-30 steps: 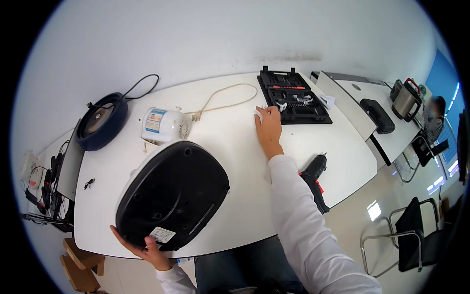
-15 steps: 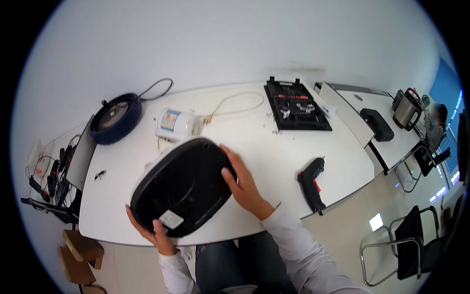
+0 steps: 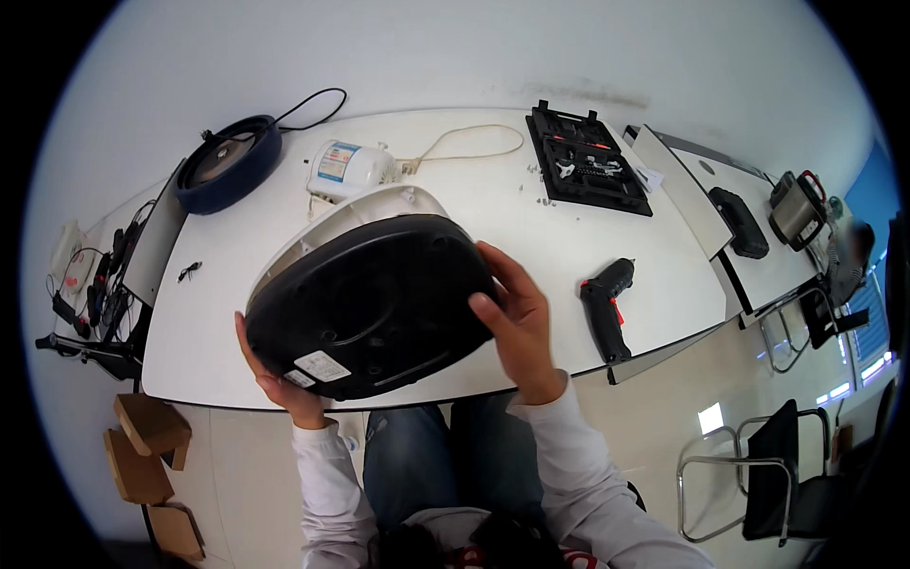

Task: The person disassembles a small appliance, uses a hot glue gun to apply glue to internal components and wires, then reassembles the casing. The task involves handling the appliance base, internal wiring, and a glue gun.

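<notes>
A black oval plastic base with white labels near its lower left edge is held tilted up over the table's front edge. Behind its upper rim shows a white plastic shell, with a gap between the two along the top left. My left hand grips the lower left end, its fingers partly behind the piece. On the right end my right hand is closed, thumb on the black face and fingers around the edge. What lies between base and shell is mostly hidden.
Beyond the shell sit a white motor-like unit with a cord and a blue round appliance. A black cordless screwdriver lies right, below an open tool case and several loose screws. A small black cable lies left.
The black base has tipped away from the white shell, so a gap and more of the shell's inside now show. Both hands keep their grip; the whole view has shifted.
</notes>
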The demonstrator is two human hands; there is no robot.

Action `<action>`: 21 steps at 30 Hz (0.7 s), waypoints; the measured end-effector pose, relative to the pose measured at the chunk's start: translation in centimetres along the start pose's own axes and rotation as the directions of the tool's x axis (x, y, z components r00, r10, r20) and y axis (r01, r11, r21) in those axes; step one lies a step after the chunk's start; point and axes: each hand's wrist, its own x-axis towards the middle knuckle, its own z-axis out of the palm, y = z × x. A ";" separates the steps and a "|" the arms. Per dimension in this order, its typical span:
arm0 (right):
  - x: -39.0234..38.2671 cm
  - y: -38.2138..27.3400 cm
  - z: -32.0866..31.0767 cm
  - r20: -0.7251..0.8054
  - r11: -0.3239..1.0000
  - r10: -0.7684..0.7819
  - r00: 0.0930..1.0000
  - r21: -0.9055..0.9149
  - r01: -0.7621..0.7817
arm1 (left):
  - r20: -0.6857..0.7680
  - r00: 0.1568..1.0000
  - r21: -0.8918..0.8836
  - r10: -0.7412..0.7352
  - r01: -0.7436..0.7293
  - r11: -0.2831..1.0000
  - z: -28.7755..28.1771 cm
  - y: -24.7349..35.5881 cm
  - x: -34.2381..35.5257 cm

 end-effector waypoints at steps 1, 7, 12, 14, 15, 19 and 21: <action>-0.3 -0.7 -0.8 0.020 0.985 0.095 0.995 0.143 -0.097 | 0.028 0.999 -0.014 -0.028 0.029 0.999 0.1 -0.1 -0.1; -3.6 -1.7 -5.7 -0.068 0.975 -0.043 0.997 0.215 0.056 | 0.088 0.996 0.347 0.018 -0.048 0.937 -0.4 -0.3 -0.1; -5.9 -7.0 -10.9 -0.428 0.916 -0.294 0.855 0.130 0.380 | 0.186 0.974 0.500 0.126 -0.204 0.842 -0.2 0.2 0.0; -4.9 -9.1 -10.3 -0.363 0.895 -0.406 0.839 0.025 0.444 | 0.167 0.979 0.487 0.114 -0.183 0.854 0.2 0.7 0.0; -3.7 -9.7 -9.3 -0.256 0.881 -0.468 0.846 -0.065 0.468 | 0.165 0.979 0.474 0.119 -0.184 0.861 0.3 0.7 0.1; -1.3 -7.2 -8.8 -0.114 0.730 -0.461 0.880 -0.612 0.304 | 0.150 0.983 0.414 0.104 -0.158 0.896 0.5 1.2 0.2; -0.8 -6.3 -7.7 0.105 0.457 -0.448 0.888 -0.826 0.329 | 0.151 0.983 0.406 0.109 -0.162 0.899 0.4 0.9 0.1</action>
